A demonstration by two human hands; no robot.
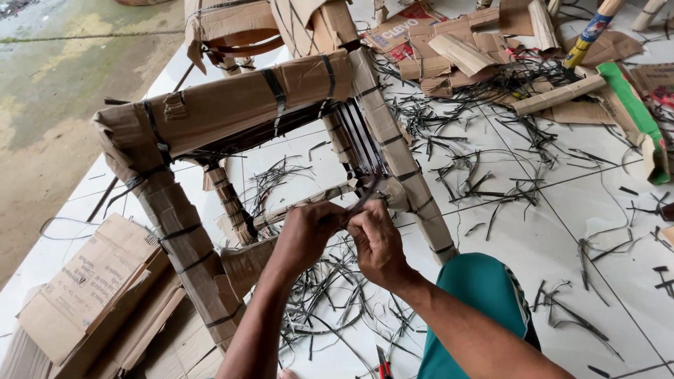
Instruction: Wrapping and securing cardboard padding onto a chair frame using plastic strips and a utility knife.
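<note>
Hands meet just below the lower rail of a cardboard-wrapped chair frame (232, 119) that lies on its side on the white tiled floor (562, 231). The left hand (305, 231) is clenched around a dark plastic strap (361, 198), and the right hand (379, 242) pinches the same strap beside it; the two hands touch. The strap runs up from the fingers to the frame's rail, close to the leg that slants down toward the person's green-clad knee (484, 295). Black bands circle the frame's wrapped legs and top bar. Cut strap scraps (463, 168) litter the floor to the right of the frame and under it. Flattened cardboard boxes (91, 281) lie left of the frame, and torn cardboard pieces (456, 52) pile beyond it. Red-handled cutters (382, 363) lie on the floor below the hands.
</note>
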